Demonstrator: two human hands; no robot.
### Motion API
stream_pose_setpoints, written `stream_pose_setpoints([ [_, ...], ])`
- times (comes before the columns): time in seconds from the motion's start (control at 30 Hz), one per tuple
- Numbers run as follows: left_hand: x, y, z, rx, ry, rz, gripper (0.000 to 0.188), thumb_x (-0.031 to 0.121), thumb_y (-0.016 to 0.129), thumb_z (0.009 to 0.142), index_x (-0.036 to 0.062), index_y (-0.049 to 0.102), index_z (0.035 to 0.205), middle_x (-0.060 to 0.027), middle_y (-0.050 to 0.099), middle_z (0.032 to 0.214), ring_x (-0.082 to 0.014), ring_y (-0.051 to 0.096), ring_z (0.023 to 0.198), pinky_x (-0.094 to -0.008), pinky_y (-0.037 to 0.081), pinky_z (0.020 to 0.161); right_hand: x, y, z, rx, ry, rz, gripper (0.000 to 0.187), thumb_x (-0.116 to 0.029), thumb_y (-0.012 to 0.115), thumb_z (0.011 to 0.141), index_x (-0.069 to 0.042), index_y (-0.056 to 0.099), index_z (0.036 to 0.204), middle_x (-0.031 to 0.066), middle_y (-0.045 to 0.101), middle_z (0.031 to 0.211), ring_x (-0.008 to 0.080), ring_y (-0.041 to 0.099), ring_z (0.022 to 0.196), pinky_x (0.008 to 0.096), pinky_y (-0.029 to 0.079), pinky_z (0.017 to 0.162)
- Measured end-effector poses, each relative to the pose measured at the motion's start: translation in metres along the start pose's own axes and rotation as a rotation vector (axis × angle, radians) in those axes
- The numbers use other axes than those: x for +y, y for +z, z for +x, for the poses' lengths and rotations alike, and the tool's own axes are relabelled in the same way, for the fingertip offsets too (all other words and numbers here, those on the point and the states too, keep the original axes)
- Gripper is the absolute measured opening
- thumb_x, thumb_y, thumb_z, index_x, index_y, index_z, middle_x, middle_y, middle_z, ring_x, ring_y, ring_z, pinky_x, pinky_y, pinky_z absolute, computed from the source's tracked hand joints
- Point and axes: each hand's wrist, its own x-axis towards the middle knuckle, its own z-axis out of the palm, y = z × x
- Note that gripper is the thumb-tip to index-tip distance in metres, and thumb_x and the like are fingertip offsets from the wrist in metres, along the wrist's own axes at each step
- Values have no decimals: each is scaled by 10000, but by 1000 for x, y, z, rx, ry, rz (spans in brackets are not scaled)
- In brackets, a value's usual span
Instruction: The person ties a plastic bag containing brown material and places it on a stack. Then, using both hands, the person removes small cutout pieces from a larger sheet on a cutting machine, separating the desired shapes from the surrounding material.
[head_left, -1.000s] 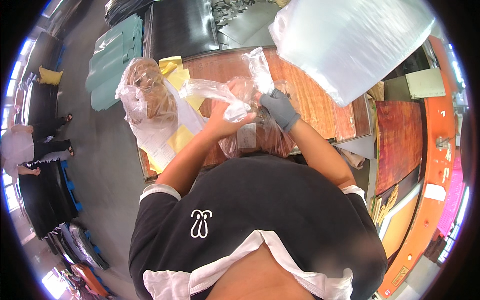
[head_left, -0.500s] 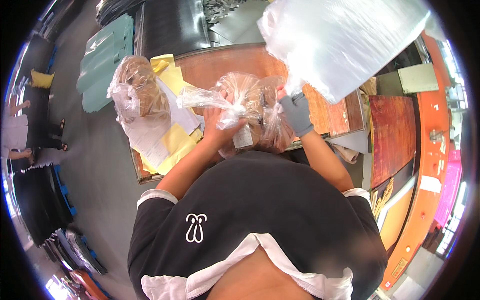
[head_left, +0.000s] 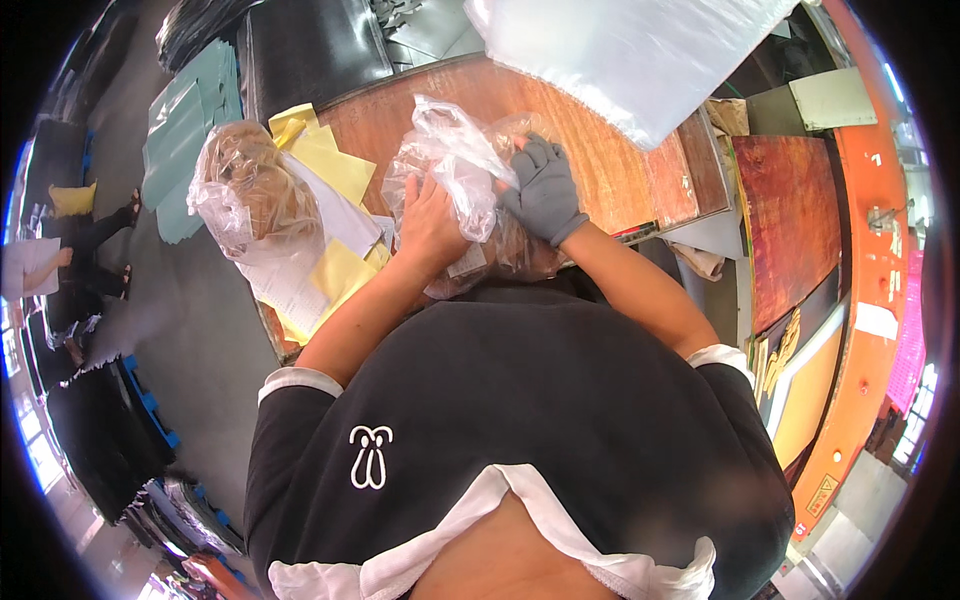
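A clear plastic bag with brown contents sits on the wooden tabletop right in front of me, its crumpled top bunched upward. My bare left hand grips the bag's left side, fingers pressed into the film. From the right, my right hand, in a grey glove with bare fingertips, is closed on the gathered plastic. More wrapped brown material lies beneath and beside the right hand, partly hidden by it. What exactly the bags hold is blurred by the film.
Another clear bag of brown material stands at the left on white papers and yellow sheets. A stack of clear plastic sheets or bags covers the back right of the table. Beyond the right side runs an orange machine frame. A person is at far left.
The bag's tied neck, which pointed left, is now bunched up between my hands. My right hand has moved left onto the bag. My view has shifted slightly.
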Motion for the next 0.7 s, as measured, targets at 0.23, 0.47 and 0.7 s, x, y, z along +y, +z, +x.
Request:
stream_pose_setpoints([
  [0.23, -7, -27, 6, -217, -172, -629, 356, 253, 484, 904, 56, 579, 1185, -130, 590, 1149, -266, 519, 1099, -411, 352, 968, -3, -6, 5, 28, 28, 133, 394, -272, 626, 800, -31, 550, 1102, 174, 532, 1140, 330, 497, 1063, 445, 390, 897],
  [0.47, -29, -44, 5, 69, -241, -1020, 278, 156, 478, 949, 20, 574, 1172, -70, 584, 1132, -149, 497, 1065, -306, 370, 948, -17, -29, 22, 152, 481, 831, 360, -161, 546, 826, 0, 535, 1148, 132, 597, 877, 176, 555, 747, 309, 455, 681],
  [0.7, -27, -39, 7, 52, -163, -772, 299, 161, 635, 817, 27, 612, 1083, -102, 613, 1040, -218, 567, 1003, -330, 429, 892, -30, -38, 51, -23, 464, 1348, 113, -100, 570, 838, -21, 582, 918, 15, 574, 782, 72, 504, 690, 242, 425, 594],
])
